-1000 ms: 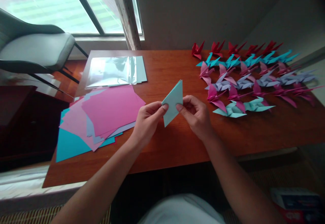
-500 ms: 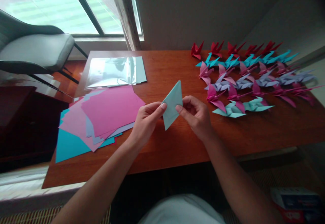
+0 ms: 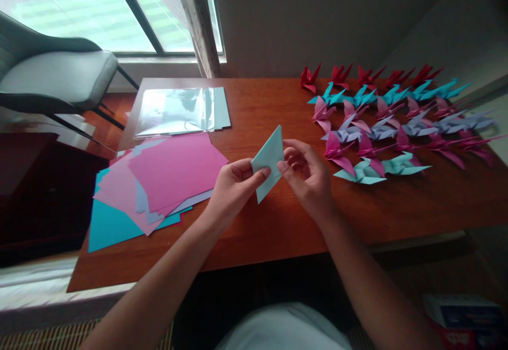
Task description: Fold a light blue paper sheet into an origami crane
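Observation:
A pale mint-green sheet of origami paper (image 3: 270,154), folded into a narrow diamond, is held up over the table. My left hand (image 3: 238,183) pinches its left side, the thumb lying across the front and the fingers behind. At the right edge, my right hand (image 3: 307,178) has its thumb on the paper, with the other fingers curled and slightly apart behind the edge. Two finished cranes of the same mint colour (image 3: 363,172) rest on the table to the right of my right hand.
Rows of red cranes (image 3: 309,78), blue, pink, lilac and magenta ones fill the right of the wooden table (image 3: 262,244). Loose coloured sheets (image 3: 178,170) overlap at left, below a clear plastic packet of paper (image 3: 174,111). A chair (image 3: 59,74) stands by the window.
My left thumb has slid further right across the folded paper. My right hand has loosened, its index finger lifting and its thumb shifting to the paper's edge.

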`<state>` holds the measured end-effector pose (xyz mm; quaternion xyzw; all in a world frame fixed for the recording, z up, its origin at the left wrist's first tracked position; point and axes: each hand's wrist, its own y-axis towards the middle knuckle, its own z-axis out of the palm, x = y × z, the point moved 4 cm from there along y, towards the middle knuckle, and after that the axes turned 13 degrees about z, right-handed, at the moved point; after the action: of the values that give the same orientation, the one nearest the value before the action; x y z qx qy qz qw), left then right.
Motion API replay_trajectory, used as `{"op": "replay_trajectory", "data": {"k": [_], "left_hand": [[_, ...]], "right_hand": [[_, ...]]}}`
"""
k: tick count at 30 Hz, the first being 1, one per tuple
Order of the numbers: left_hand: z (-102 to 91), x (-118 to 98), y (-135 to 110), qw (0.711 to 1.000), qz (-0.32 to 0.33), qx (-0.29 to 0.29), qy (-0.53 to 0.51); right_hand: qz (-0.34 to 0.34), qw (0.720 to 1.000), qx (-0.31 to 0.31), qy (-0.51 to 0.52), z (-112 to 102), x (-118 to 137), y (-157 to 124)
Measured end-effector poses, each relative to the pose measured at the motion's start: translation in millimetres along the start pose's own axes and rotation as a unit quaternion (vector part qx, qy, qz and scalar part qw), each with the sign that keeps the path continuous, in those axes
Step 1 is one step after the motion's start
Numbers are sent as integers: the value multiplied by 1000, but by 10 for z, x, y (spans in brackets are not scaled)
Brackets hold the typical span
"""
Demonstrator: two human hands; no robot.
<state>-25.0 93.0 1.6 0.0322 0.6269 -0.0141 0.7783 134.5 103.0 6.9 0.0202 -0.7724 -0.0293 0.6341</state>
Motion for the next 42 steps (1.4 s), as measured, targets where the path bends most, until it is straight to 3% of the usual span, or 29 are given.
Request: {"op": "replay_trajectory", "data": {"k": [12,19,27,42], "left_hand": [[12,5,3,1000,-6,5,-14],[11,11,9,999,-7,5,-32],[24,75,-25,981,-127,32,-142],[30,84,-24,964,-172,52,-195]], "right_hand": [[-80,996,-15,-47,-21,93,-17],[-82,996,-15,-15,-31,110,-22],[-73,997,2,-15,-20,116,-16],[-89,996,3,-29,-27,143,-43]]}}
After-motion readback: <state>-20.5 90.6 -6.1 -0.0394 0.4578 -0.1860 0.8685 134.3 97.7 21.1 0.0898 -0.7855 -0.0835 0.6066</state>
